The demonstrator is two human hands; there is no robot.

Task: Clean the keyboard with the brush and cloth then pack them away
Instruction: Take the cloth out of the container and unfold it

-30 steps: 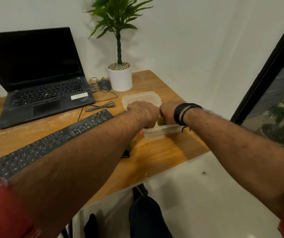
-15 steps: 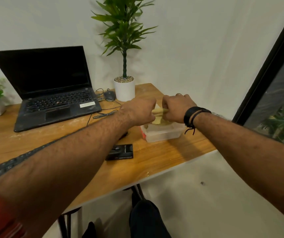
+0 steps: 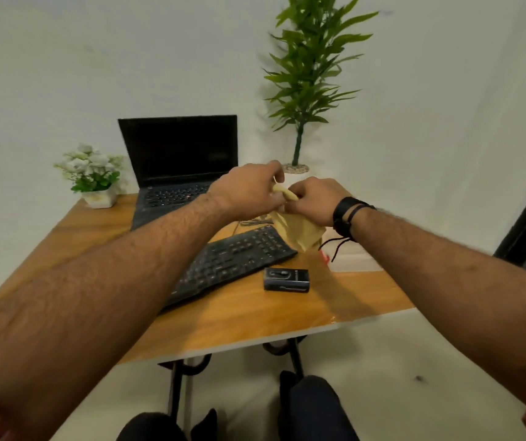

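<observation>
Both hands had risen from the container to frame centre, lifting the yellow cloth (image 3: pixel 300 229) clear. Left hand (image 3: pixel 249 192) and right hand (image 3: pixel 314 200) pinched its top edge, above the keyboard (image 3: pixel 239 259). Soft, light, limp: best gripped at the corners.

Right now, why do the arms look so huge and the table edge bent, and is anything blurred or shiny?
In the head view, the wide-angle lens stretches the forearms and bows the table edge; the tall plant leaves and flower pot look soft; a small glare spot sits near the table's front edge; the left hand and right hand, gripping the yellow cloth, cast a shadow on the wood.
</observation>
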